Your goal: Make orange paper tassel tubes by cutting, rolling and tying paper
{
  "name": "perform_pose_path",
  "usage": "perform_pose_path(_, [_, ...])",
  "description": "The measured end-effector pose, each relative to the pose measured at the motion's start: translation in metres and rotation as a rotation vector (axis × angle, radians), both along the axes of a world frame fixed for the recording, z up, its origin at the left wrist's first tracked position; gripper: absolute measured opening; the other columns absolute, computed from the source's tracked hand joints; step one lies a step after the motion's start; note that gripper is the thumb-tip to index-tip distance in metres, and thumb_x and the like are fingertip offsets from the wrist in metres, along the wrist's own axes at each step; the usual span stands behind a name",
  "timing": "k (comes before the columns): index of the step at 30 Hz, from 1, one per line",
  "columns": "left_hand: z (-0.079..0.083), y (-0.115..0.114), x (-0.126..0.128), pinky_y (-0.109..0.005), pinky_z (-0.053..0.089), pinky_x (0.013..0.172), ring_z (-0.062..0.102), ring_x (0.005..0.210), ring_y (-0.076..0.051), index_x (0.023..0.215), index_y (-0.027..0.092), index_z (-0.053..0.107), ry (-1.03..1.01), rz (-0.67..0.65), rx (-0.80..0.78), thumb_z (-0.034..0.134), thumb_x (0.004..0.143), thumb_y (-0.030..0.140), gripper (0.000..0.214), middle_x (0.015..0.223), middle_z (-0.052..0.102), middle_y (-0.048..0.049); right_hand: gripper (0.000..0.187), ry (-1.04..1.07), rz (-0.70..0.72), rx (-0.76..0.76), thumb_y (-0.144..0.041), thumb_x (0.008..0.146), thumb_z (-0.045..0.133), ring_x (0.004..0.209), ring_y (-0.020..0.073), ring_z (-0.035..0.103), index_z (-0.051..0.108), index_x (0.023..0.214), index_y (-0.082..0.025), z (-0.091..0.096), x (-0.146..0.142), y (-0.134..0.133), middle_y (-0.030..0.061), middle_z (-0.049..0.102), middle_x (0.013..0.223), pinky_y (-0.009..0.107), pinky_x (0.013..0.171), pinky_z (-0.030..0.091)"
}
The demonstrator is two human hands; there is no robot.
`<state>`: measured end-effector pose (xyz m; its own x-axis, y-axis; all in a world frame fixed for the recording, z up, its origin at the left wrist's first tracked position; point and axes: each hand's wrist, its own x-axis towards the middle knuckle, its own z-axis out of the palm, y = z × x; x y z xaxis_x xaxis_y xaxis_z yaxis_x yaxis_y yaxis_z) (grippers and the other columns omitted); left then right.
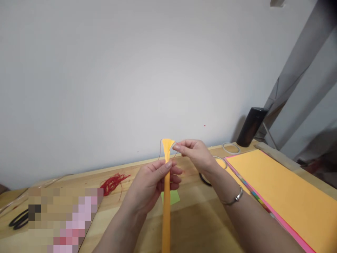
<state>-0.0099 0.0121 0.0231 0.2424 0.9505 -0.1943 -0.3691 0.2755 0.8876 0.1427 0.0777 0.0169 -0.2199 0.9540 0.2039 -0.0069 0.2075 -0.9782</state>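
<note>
My left hand is closed around a folded strip of orange paper held upright, gripping it just below its fanned-out top end. My right hand pinches at that top end beside the fan, where a thin red thread hangs down; what the fingers pinch is too small to name for sure. A silver bracelet sits on my right wrist. Both hands hover above a wooden table.
A bundle of red thread lies on the table to the left. Sheets of orange paper on a pink sheet lie at the right. Rings and a black cylinder stand by the wall. Black scissors handles lie far left, a green note under my hands.
</note>
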Motion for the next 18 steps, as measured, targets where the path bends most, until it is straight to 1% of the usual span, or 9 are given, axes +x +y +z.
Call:
perform_pose_path(2, [-0.001, 0.004, -0.004, -0.028, 0.054, 0.063, 0.065, 0.064, -0.016, 0.079, 0.010, 0.069, -0.048, 0.069, -0.033, 0.065, 0.076, 0.026, 0.016, 0.075, 0.071, -0.0097, 0.027, -0.202, -0.159, 0.002, -0.041, 0.073, 0.060, 0.074, 0.0160, 0.056, 0.065, 0.077, -0.015, -0.016, 0.010, 0.010, 0.0039, 0.064, 0.076, 0.029, 0.070, 0.043])
perform_pose_path(4, [-0.004, 0.009, -0.009, -0.029, 0.054, 0.068, 0.067, 0.073, -0.018, 0.079, 0.011, 0.069, -0.064, 0.176, -0.047, 0.064, 0.077, 0.024, 0.014, 0.080, 0.071, -0.0104, 0.019, -0.285, -0.253, -0.018, -0.033, 0.072, 0.061, 0.086, 0.0214, 0.056, 0.064, 0.074, -0.014, -0.032, 0.020, 0.016, 0.0091, 0.064, 0.083, 0.035, 0.078, 0.042])
perform_pose_path(7, [-0.009, 0.017, -0.011, -0.020, 0.051, 0.055, 0.064, 0.064, -0.013, 0.076, 0.012, 0.068, -0.043, 0.249, -0.037, 0.064, 0.075, 0.018, 0.008, 0.072, 0.069, -0.0063, 0.019, -0.306, -0.292, -0.041, -0.020, 0.070, 0.062, 0.107, 0.0247, 0.049, 0.064, 0.088, -0.015, -0.045, 0.026, 0.014, 0.0134, 0.060, 0.107, 0.037, 0.091, 0.036])
perform_pose_path(10, [-0.015, 0.021, -0.006, -0.016, 0.047, 0.047, 0.059, 0.050, -0.009, 0.071, 0.010, 0.066, -0.097, 0.204, -0.035, 0.060, 0.075, 0.012, 0.008, 0.061, 0.065, -0.0044, 0.024, -0.269, -0.197, -0.106, -0.026, 0.080, 0.052, 0.097, 0.0202, 0.057, 0.061, 0.099, -0.016, -0.043, 0.018, -0.003, 0.0115, 0.063, 0.104, 0.036, 0.085, 0.043])
perform_pose_path(12, [-0.020, 0.020, 0.001, -0.018, 0.050, 0.052, 0.062, 0.055, -0.010, 0.073, 0.009, 0.065, -0.161, 0.222, -0.025, 0.058, 0.077, 0.009, 0.008, 0.065, 0.067, -0.0058, 0.037, -0.185, -0.072, -0.201, -0.037, 0.090, 0.032, 0.080, 0.0169, 0.063, 0.058, 0.104, -0.015, -0.040, 0.006, -0.019, 0.0108, 0.066, 0.095, 0.033, 0.071, 0.049])
perform_pose_path(13, [-0.023, 0.019, 0.004, -0.019, 0.051, 0.056, 0.063, 0.058, -0.011, 0.074, 0.010, 0.064, -0.187, 0.263, -0.019, 0.056, 0.077, 0.007, 0.009, 0.068, 0.068, -0.0063, 0.046, -0.054, 0.040, -0.309, -0.044, 0.092, 0.025, 0.078, 0.0167, 0.064, 0.057, 0.106, -0.015, -0.040, -0.001, -0.027, 0.0114, 0.066, 0.095, 0.032, 0.068, 0.049])
perform_pose_path(14, [-0.026, 0.018, 0.008, -0.021, 0.052, 0.060, 0.064, 0.062, -0.012, 0.075, 0.011, 0.063, -0.206, 0.312, -0.016, 0.054, 0.078, 0.007, 0.010, 0.071, 0.069, -0.0066, 0.050, 0.041, 0.086, -0.359, -0.050, 0.091, 0.024, 0.077, 0.0163, 0.064, 0.058, 0.104, -0.015, -0.042, -0.007, -0.036, 0.0111, 0.066, 0.094, 0.031, 0.066, 0.049])
perform_pose_path(17, [-0.038, 0.014, 0.016, -0.025, 0.053, 0.067, 0.066, 0.067, -0.014, 0.076, 0.012, 0.060, -0.214, 0.425, -0.011, 0.051, 0.081, 0.009, 0.011, 0.075, 0.070, -0.0078, 0.049, 0.153, 0.151, -0.304, -0.059, 0.085, 0.037, 0.071, 0.0143, 0.062, 0.061, 0.094, -0.018, -0.056, -0.028, -0.060, 0.0069, 0.065, 0.089, 0.028, 0.065, 0.048])
perform_pose_path(18, [-0.042, 0.012, 0.019, -0.026, 0.053, 0.068, 0.067, 0.068, -0.014, 0.077, 0.012, 0.059, -0.206, 0.442, -0.010, 0.052, 0.082, 0.011, 0.009, 0.076, 0.070, -0.0080, 0.050, 0.204, 0.163, -0.344, -0.062, 0.083, 0.037, 0.067, 0.0143, 0.061, 0.061, 0.094, -0.018, -0.061, -0.035, -0.066, 0.0066, 0.065, 0.086, 0.028, 0.062, 0.049])
